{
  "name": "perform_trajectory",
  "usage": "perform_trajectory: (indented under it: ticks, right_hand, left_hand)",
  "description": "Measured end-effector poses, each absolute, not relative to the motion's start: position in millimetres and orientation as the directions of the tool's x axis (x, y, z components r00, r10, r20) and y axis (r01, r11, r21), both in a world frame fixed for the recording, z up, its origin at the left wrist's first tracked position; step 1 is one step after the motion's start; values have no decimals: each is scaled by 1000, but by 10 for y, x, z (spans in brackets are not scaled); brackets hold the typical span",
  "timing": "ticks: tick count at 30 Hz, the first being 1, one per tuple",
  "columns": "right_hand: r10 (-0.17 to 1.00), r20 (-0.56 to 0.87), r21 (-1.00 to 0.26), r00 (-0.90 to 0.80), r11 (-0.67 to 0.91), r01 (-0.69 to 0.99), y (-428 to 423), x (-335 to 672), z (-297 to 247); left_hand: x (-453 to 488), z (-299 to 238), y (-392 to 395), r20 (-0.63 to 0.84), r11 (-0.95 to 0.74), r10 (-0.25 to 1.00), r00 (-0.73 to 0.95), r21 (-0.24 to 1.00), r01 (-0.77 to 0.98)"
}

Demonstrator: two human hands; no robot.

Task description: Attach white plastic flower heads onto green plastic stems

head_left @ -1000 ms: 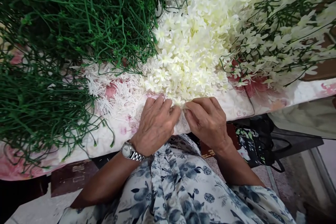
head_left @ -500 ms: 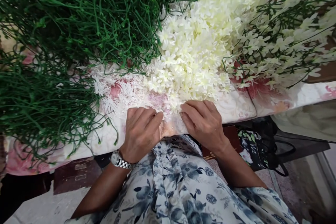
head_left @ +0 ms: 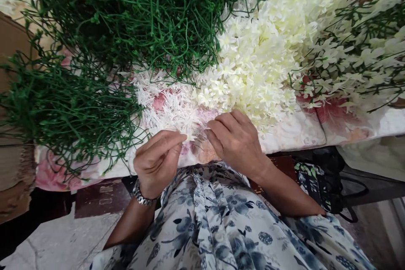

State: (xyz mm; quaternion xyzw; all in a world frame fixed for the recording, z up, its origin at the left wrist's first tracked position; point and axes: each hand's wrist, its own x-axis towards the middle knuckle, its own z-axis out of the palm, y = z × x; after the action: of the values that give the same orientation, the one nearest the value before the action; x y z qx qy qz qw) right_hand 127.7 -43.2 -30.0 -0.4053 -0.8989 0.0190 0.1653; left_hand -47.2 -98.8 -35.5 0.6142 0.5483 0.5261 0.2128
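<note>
My left hand (head_left: pixel 158 162), with a metal watch on its wrist, is closed in a pinch at the front of the table. A small pale bit shows by its thumb and forefinger, too small to name against the white spiky pieces (head_left: pixel 177 116) behind it. To its right is my right hand (head_left: pixel 236 143), its fingers curled down and pressed together; whatever they hold is hidden. A small gap separates the two hands. Just beyond my right hand lies a heap of cream-white artificial flowers (head_left: pixel 253 71).
Green artificial stems (head_left: pixel 142 17) form a big pile at the back left, with a smaller bunch (head_left: pixel 76 105) nearer. Flowered green stems (head_left: pixel 357 59) lie at the right on the floral tablecloth (head_left: pixel 294 130). A cardboard box (head_left: pixel 14 147) stands left; a black bag (head_left: pixel 325 177) sits below the table's edge.
The view has shifted left. My left hand has turned, its thumb and forefinger now pinched and pointing right. My right hand has moved slightly left and stays curled.
</note>
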Motion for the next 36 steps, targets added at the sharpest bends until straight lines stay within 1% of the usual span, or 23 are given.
perform_trajectory:
  ticks: [3,5,8,11,14,19,21,23,24,26,29,32,36]
  right_hand:
    - [756,264,-78,-599,636,768,-379,1161,-322]
    - [754,265,-47,-601,633,773,-367,1128,-343]
    - [755,270,-39,-598,629,776,-368,1146,-342]
    - [759,269,-56,-593,627,777,-365,1210,-296]
    - [761,289,-150,-581,635,758,-354,1283,-234]
    - [759,352,-448,-548,651,613,-379,1377,-119]
    - [758,341,-525,-556,644,557,-407,1387,-76]
    - [752,319,-557,-577,641,527,-433,1381,-48]
    - [748,310,-558,-587,643,525,-444,1374,-42]
    - [740,304,-539,-600,653,532,-464,1358,-44]
    - [718,313,-489,-621,683,543,-490,1337,-70]
    - [714,317,-447,-624,693,566,-508,1324,-100]
    - [721,310,-449,-620,686,573,-515,1323,-119]
  left_hand:
    - [-474,-390,-1007,354,-257,919,-173,871,419]
    - [-461,-401,-1012,337,-234,922,-192,877,419]
    - [-430,-390,-999,326,-211,927,-188,864,458]
    - [-391,-364,-967,294,-205,944,-147,876,437]
    - [-361,-343,-929,272,-215,957,-101,899,383]
    - [-337,-344,-874,278,-216,951,-134,909,358]
    - [-327,-352,-862,344,-272,929,-134,884,380]
    - [-316,-365,-859,446,-360,887,-119,830,426]
    - [-311,-372,-861,485,-395,868,-110,806,442]
    - [-302,-390,-872,516,-423,849,-108,789,446]
    - [-292,-414,-892,491,-393,863,-122,803,448]
    - [-285,-423,-896,493,-394,863,-107,791,468]
    - [-279,-420,-885,537,-434,839,-91,760,483]
